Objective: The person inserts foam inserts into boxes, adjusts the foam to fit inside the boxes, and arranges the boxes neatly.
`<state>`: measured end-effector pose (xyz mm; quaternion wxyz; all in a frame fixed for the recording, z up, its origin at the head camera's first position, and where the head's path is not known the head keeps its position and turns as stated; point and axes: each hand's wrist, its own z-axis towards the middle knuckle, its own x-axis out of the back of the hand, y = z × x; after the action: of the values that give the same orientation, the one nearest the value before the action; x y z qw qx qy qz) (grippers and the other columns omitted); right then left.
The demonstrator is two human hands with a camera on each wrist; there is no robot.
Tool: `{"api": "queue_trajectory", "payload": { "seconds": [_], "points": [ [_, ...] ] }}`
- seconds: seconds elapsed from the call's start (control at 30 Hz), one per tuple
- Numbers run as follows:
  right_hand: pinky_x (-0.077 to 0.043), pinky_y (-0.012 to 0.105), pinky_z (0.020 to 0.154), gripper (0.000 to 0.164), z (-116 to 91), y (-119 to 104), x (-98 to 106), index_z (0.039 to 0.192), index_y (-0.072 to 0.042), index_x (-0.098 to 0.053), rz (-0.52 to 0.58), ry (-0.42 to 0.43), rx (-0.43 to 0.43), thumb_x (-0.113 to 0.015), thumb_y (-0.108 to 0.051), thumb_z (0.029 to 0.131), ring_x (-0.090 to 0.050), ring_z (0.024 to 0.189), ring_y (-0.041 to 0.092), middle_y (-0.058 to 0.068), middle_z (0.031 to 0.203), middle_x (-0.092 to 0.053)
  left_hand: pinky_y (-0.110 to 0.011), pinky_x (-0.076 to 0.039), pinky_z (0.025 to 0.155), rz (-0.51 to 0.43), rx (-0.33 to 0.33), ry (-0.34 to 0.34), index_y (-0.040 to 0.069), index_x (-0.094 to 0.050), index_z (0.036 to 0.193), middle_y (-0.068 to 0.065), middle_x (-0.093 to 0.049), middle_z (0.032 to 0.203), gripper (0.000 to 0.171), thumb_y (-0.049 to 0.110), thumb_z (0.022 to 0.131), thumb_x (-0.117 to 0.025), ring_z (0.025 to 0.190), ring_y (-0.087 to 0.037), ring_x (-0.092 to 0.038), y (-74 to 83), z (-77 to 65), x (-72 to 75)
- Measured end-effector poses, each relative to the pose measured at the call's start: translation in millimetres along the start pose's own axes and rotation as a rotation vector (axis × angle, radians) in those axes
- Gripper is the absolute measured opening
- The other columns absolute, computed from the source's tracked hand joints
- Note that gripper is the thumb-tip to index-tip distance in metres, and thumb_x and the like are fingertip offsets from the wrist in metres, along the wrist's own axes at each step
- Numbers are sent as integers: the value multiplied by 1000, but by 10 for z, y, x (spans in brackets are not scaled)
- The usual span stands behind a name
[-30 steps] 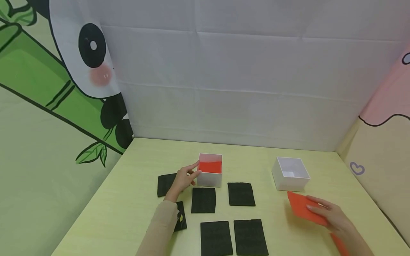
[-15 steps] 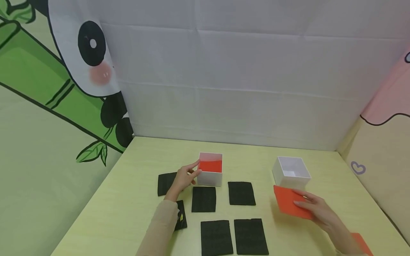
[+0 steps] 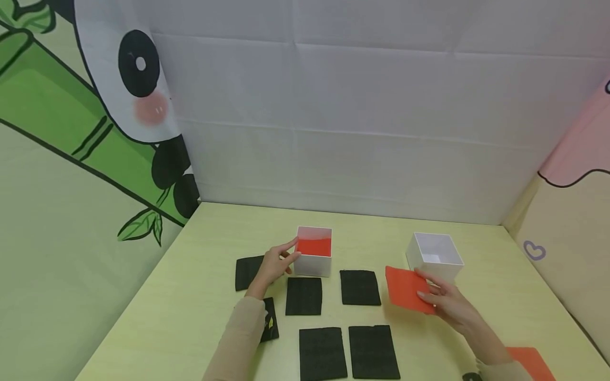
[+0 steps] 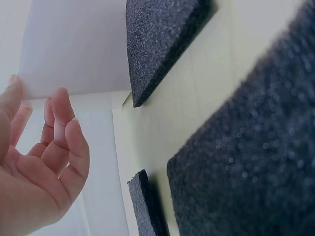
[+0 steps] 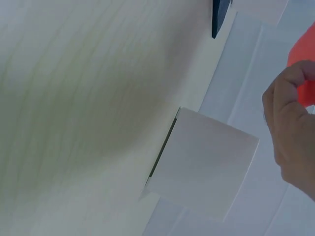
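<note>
At its left side, the white box [image 3: 312, 266] is held between the thumb and fingers of my left hand [image 3: 275, 266]. Red-orange material [image 3: 314, 247] lies inside that box. In the left wrist view, the thumb and fingertips meet the edge of the box wall [image 4: 74, 49]. My right hand [image 3: 445, 301] pinches a red-orange foam square [image 3: 405, 288] by its right edge, tilted above the table. That square is mostly cut off in the right wrist view, where the second white box [image 5: 204, 162] shows. This second box stands behind the right hand.
Several black foam squares [image 3: 304, 296] lie on the table between the arms; one [image 3: 270, 320] bears a yellow mark and is partly under the left sleeve. Another red-orange square [image 3: 531, 362] lies by the right sleeve. A white cloth wall [image 3: 333, 132] bounds the table's back.
My right hand has moved left and slightly up with the red-orange foam square, past the front of the second box. The left hand stays at its box.
</note>
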<state>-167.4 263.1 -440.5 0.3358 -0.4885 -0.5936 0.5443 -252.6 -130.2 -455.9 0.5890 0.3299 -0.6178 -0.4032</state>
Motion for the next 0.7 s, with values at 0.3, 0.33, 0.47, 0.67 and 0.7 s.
{"api": "queue_trajectory", "payload": {
  "seconds": [0.3,0.33,0.47,0.67,0.7],
  "points": [
    [-47,27,75,62,186,-89,-235,140,-13,-30,-84,131,-6,-59,-8,86,-57,88,16,30,130,-34,-27,-37,50,-3,27,-2,22,-46,132,-8,-55,78,51,26,84,-62,55,-25,-58,17,2,-2],
    [-47,27,75,63,207,-99,-249,141,-9,-27,-89,128,3,-58,-7,86,-58,87,15,27,126,-40,-27,-37,50,-4,26,-2,21,-46,132,-8,-55,79,51,26,84,-62,55,-24,-57,22,3,-2],
    [-48,26,74,65,297,-140,-306,139,3,-21,-93,138,28,-58,-5,86,-60,81,15,14,107,-55,-26,-38,50,-6,23,7,20,-46,132,-9,-55,80,50,25,84,-62,55,-23,-57,34,11,-9],
    [-48,25,72,59,426,-175,-382,135,8,-24,-88,167,47,-57,-3,87,-60,78,14,9,97,-58,-26,-38,51,-10,34,19,21,-46,132,-9,-55,80,51,25,84,-62,54,-21,-57,67,19,-26],
    [-48,25,72,58,448,-177,-392,134,8,-26,-88,171,52,-57,-2,86,-60,78,14,8,96,-58,-26,-38,51,-10,35,21,21,-46,132,-9,-55,80,51,25,84,-62,54,-21,-57,71,19,-28]
  ]
}}
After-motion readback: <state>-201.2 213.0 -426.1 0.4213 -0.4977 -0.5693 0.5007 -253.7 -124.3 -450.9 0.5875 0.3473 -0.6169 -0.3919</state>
